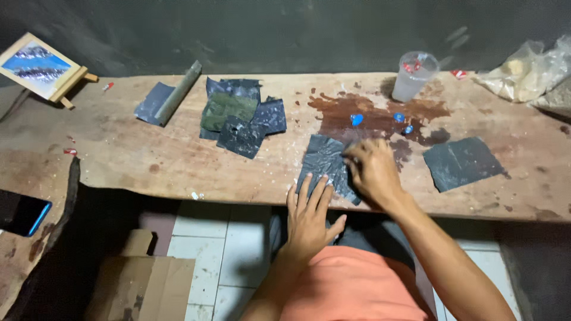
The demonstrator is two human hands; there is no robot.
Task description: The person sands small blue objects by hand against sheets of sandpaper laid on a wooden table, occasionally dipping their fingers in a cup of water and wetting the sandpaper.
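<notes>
Two hands on one dark sheet [326, 160]: left hand [309, 217] flat, fingers spread, pinning its edge; right hand [373, 171] curled, blurred, grip uncertain—pinning best kept firm.

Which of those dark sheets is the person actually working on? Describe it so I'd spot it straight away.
Start at the long wooden bench and go to its near edge, just below the dark stain. The sheet lies there under both hands, the left hand flat and the right hand pressing. Unlike the other dark pieces, it looks crinkled and shiny.
</notes>
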